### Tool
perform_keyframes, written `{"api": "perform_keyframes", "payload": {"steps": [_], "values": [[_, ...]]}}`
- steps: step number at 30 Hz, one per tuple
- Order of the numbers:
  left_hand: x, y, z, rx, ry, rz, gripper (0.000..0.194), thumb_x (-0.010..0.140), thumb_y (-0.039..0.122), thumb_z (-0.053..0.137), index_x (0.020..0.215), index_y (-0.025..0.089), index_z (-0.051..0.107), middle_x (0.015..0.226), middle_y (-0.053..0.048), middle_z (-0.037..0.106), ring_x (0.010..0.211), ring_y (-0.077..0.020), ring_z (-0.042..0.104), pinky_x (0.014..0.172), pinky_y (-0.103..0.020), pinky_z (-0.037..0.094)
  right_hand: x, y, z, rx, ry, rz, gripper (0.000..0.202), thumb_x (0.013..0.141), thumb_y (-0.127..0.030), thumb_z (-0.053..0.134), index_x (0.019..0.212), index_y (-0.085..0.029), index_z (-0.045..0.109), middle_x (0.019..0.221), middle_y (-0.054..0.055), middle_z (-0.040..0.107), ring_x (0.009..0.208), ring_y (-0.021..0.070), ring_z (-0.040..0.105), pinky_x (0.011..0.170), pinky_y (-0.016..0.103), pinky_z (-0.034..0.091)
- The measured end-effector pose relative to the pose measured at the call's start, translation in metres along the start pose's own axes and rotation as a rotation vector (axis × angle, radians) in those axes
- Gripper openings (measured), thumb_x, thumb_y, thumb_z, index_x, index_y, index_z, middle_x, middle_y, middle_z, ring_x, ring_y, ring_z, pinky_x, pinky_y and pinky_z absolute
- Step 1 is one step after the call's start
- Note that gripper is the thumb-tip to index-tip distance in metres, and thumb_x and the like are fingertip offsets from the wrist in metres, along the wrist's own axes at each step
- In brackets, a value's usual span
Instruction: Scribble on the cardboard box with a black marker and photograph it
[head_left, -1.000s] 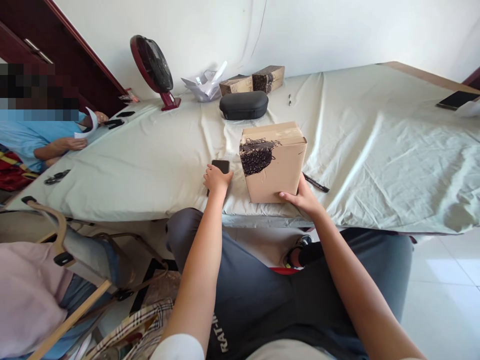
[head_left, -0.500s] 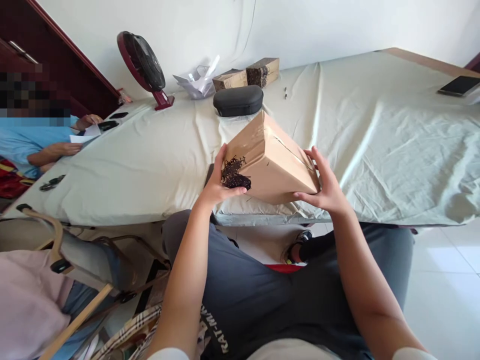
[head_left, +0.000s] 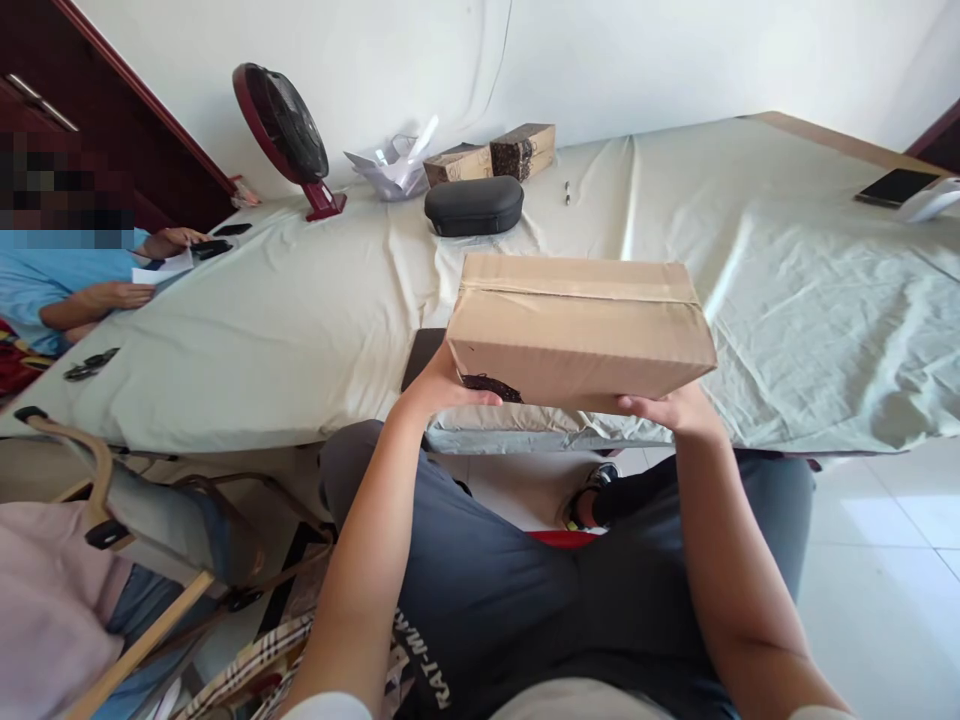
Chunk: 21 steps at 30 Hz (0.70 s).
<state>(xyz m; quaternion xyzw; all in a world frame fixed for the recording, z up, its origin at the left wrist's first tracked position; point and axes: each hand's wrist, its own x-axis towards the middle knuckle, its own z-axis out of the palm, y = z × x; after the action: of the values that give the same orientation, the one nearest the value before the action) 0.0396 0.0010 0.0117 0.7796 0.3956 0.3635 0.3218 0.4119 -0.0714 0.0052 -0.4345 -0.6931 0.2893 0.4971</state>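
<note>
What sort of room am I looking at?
Likely a shared indoor workroom, though it could be a home: a long cloth-covered table, a desk fan on it, and another person in blue holding paper.

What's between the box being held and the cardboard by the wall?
A black case sits between the box and the cardboard, in the head view.

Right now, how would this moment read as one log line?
left hand: holds cardboard box, left end | right hand: holds its right end | black case: beyond box
</note>
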Motion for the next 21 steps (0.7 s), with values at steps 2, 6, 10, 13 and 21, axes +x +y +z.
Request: {"api": "perform_keyframes", "payload": {"steps": [2,6,10,13,21], "values": [[0.0,0.005,0.003,0.005,-0.044,-0.1,0.115,0.045,0.075,0.101,0.138,0.02,0.066,0.136,-0.021,0.07,0.145,-0.0459,0.06,0.122,-0.058,0.05,0.001,-0.004,0.004,0.01,0.023,0.038,0.106,0.061,-0.079,0.093,0.146,-0.024,0.062,0.141,0.019,0.072,0.14,0.052,0.063,0.118,0.07,0.052],[-0.001,0.012,0.006,0.003,-0.035,-0.169,0.109,0.044,0.07,0.103,0.132,0.017,0.068,0.138,-0.023,0.07,0.147,-0.0458,0.058,0.121,-0.056,0.05,0.004,-0.012,0.008,0.036,0.092,0.022,0.108,0.058,-0.076,0.095,0.147,-0.027,0.059,0.142,0.017,0.071,0.143,0.0506,0.06,0.118,0.068,0.052],[0.0,0.01,0.006,-0.061,-0.008,-0.135,0.101,0.043,0.072,0.102,0.125,0.02,0.072,0.126,-0.019,0.076,0.144,-0.0451,0.061,0.121,-0.057,0.05,0.005,-0.008,0.013,0.095,0.167,0.034,0.124,0.054,-0.077,0.096,0.158,-0.028,0.05,0.15,0.018,0.066,0.15,0.0515,0.054,0.122,0.069,0.049],[0.002,0.008,0.009,-0.148,0.027,-0.084,0.104,0.047,0.078,0.098,0.128,0.02,0.071,0.131,-0.02,0.075,0.14,-0.0439,0.065,0.118,-0.057,0.052,0.007,-0.003,0.026,0.231,0.307,-0.046,0.129,0.058,-0.082,0.091,0.167,-0.036,0.039,0.163,0.012,0.057,0.16,0.0465,0.044,0.131,0.065,0.04],[0.003,0.002,0.04,-0.247,0.016,-0.17,0.119,0.045,0.085,0.094,0.14,0.02,0.065,0.145,-0.021,0.069,0.147,-0.0439,0.059,0.125,-0.06,0.046,0.014,-0.015,0.086,0.72,0.672,0.061,0.125,0.058,-0.082,0.085,0.168,-0.045,0.038,0.165,0.002,0.056,0.16,0.0419,0.045,0.133,0.067,0.037]]}}
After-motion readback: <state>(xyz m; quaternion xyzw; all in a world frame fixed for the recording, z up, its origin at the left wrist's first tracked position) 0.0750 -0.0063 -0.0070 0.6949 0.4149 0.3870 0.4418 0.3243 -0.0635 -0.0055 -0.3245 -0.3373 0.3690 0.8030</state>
